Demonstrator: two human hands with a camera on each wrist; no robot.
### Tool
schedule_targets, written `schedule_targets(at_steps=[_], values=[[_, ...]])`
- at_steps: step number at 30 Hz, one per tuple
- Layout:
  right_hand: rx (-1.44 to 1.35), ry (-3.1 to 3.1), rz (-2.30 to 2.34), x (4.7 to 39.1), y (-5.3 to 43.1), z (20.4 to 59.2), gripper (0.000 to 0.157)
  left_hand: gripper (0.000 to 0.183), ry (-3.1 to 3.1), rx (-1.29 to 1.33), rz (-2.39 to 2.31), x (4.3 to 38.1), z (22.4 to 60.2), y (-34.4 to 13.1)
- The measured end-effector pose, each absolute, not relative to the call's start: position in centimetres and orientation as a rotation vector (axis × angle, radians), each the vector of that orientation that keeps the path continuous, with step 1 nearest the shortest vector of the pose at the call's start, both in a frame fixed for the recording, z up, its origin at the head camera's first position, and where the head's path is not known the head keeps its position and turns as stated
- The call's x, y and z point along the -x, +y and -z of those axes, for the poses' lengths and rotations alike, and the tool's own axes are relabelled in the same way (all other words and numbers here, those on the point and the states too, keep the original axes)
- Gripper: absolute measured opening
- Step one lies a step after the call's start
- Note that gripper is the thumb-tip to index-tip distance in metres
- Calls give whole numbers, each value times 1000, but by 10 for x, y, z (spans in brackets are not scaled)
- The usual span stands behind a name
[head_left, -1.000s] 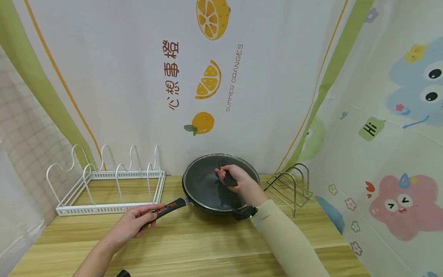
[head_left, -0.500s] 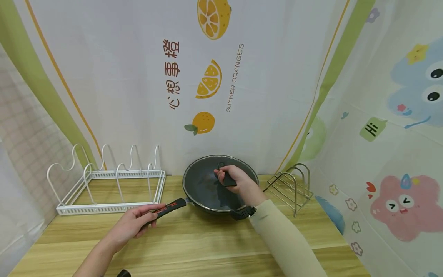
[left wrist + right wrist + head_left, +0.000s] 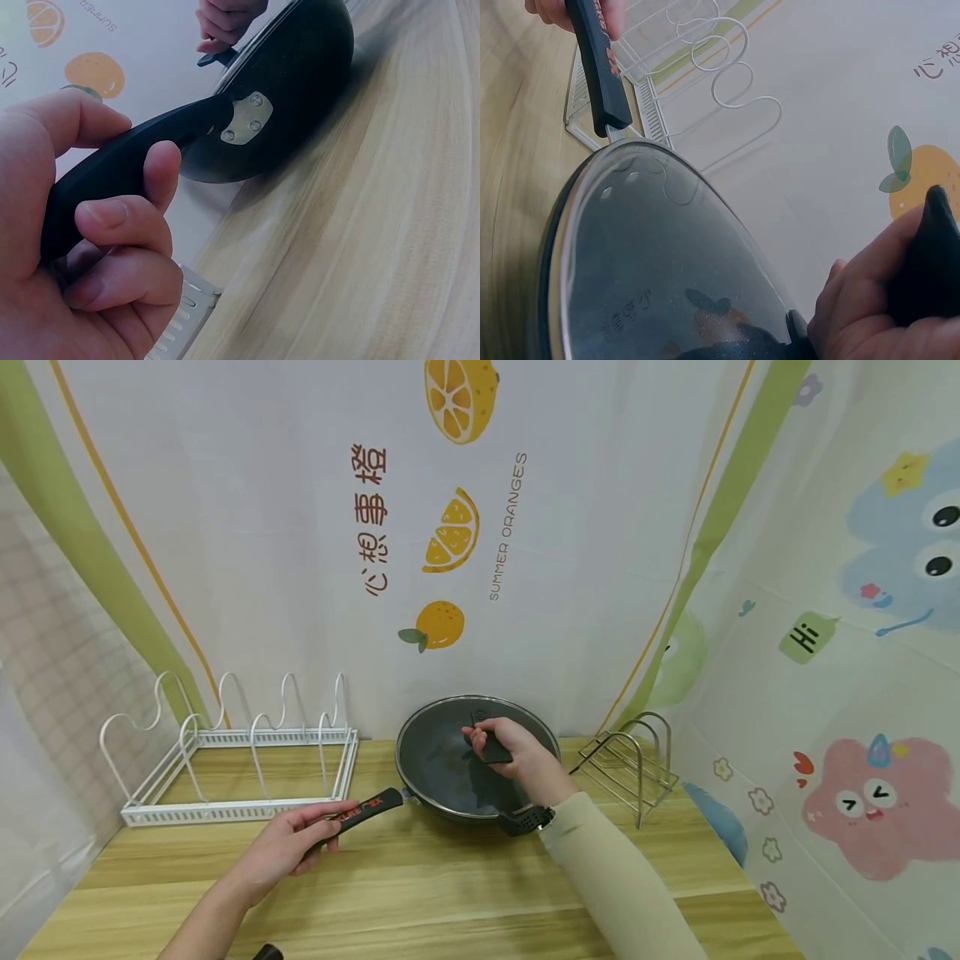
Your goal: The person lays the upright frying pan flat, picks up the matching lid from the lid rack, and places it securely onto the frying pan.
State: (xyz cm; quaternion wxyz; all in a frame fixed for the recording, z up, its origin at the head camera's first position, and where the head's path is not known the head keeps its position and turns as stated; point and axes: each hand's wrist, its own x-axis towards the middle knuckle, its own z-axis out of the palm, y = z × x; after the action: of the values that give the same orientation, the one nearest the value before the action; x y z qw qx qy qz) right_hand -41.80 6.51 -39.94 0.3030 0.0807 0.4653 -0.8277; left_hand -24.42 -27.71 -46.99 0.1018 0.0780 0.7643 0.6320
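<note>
A dark wok (image 3: 300,82) stands on the wooden table, covered by a glass lid (image 3: 435,752) with a metal rim. My left hand (image 3: 281,852) grips the wok's long black handle (image 3: 371,808), thumb on top and fingers curled beneath, as the left wrist view shows. With curled fingers, my right hand (image 3: 517,752) holds the lid's black knob (image 3: 926,277) at the middle of the lid. In the right wrist view the lid sits on the wok's rim. What lies under the lid cannot be made out.
A white wire rack (image 3: 240,810) with upright loops stands left of the wok. To the right is a small gold-coloured wire rack (image 3: 633,768). A printed curtain (image 3: 300,610) hangs close behind the wok. A small black object (image 3: 267,952) shows at the bottom edge.
Almost nothing differs: both hands keep their hold on the handle and the knob. The wok and lid look shifted very slightly left, and the head view has moved a little.
</note>
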Motion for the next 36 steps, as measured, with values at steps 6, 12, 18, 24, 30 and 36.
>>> schedule_targets(at_steps=[6, 12, 18, 24, 30, 36], values=[[-210, 1249, 2187, 418, 65, 399, 39, 49, 2266, -234, -1869, 244, 471, -276], [-216, 1260, 2186, 417, 65, 399, 32, 50, 2260, -221, -1870, 244, 471, -277], [-201, 1267, 2179, 416, 66, 399, 32, 50, 2260, -225, -1869, 244, 471, -277], [-211, 1268, 2177, 417, 65, 399, 34, 51, 2261, -218, -1862, 244, 469, -276], [-202, 1277, 2184, 418, 67, 401, 33, 51, 2258, -221, -1861, 245, 471, -277], [-182, 1314, 2178, 420, 67, 404, 33, 51, 2266, -208, -1854, 245, 469, -277]])
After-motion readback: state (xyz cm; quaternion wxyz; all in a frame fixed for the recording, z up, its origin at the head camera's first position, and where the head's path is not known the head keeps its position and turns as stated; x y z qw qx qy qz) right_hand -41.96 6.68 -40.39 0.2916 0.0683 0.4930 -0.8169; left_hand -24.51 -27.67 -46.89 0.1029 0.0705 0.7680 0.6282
